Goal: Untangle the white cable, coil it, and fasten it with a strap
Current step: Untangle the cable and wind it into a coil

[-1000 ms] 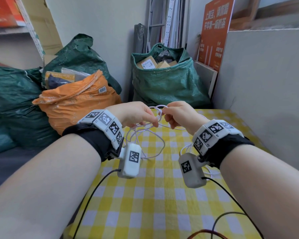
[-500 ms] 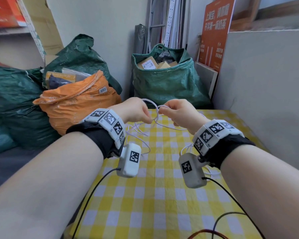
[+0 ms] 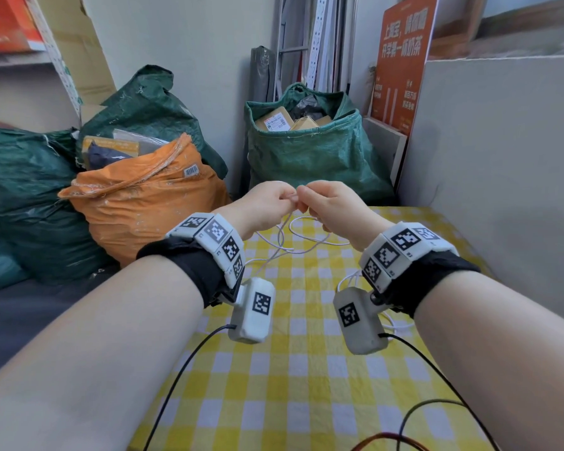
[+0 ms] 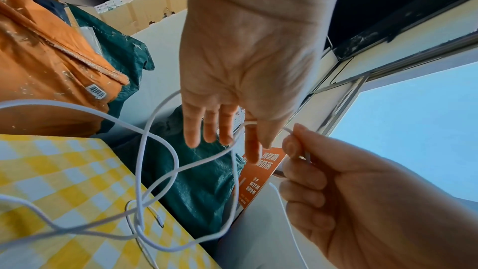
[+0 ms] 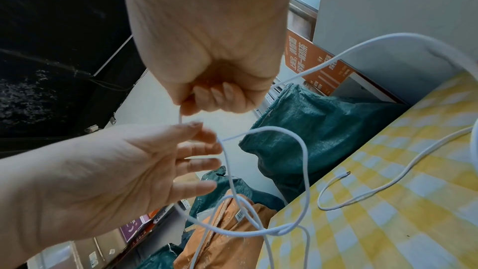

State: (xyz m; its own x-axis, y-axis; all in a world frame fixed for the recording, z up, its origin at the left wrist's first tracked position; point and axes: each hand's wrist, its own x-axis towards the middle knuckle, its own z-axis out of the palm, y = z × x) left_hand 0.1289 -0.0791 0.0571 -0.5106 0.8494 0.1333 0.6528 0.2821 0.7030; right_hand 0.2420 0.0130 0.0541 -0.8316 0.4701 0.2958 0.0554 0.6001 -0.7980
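Observation:
The thin white cable (image 3: 302, 250) hangs in loose loops over the yellow checked tablecloth (image 3: 306, 395). My left hand (image 3: 288, 199) pinches it between thumb and index finger, the other fingers spread out, as the left wrist view shows (image 4: 252, 128). My right hand (image 3: 302, 203) pinches the same stretch a little to the right, its fingers curled (image 5: 185, 108). Both hands are held up over the table's far edge, fingertips almost touching. Below them the strands cross in a loose knot (image 5: 279, 231). One cable connector (image 5: 344, 174) lies on the cloth. No strap is in view.
An orange sack (image 3: 137, 203) and green sacks (image 3: 313, 157) of parcels stand behind the table. A grey board (image 3: 502, 164) walls off the right side. Black wires (image 3: 183, 372) from the wrist cameras trail over the near cloth.
Both hands have risen and drawn together until the fingertips nearly meet. The cable loops between them have been lifted higher off the cloth.

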